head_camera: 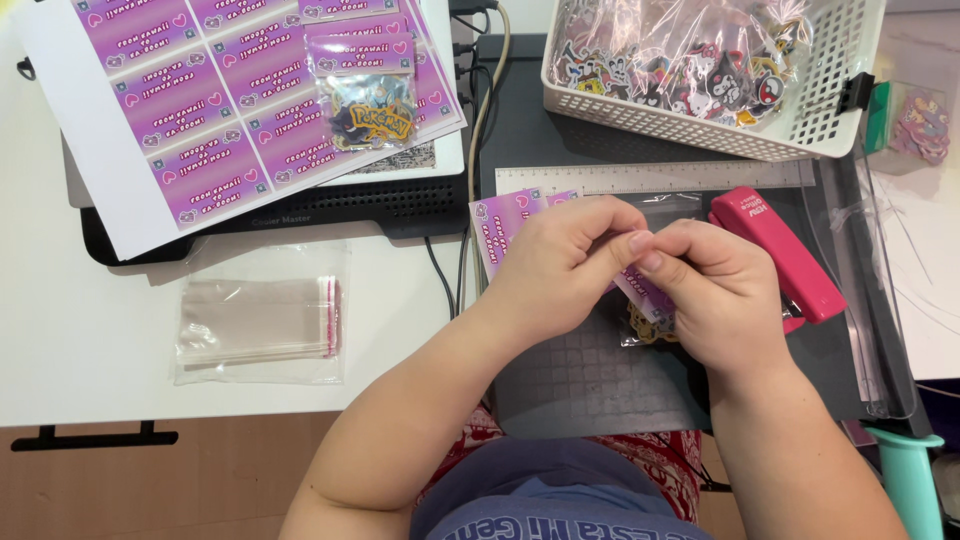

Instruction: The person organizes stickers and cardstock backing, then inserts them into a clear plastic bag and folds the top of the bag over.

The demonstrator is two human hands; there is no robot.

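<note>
My left hand [560, 265] and my right hand [715, 290] meet over a dark cutting mat [590, 380], thumbs touching. Between them they pinch a small clear sticker packet [648, 312] with a purple paper header folded over its top; most of it is hidden by my fingers. A loose purple label [497, 222] lies just under my left hand. A pink stapler [780, 250] lies on the mat beside my right hand, touching its far side.
A white basket [830, 110] of bagged stickers stands at the back right. A sheet of purple labels [190, 110] with a finished sticker packet [368, 95] lies back left. A stack of clear bags [262, 318] sits left. A clear ruler [650, 178] lies behind my hands.
</note>
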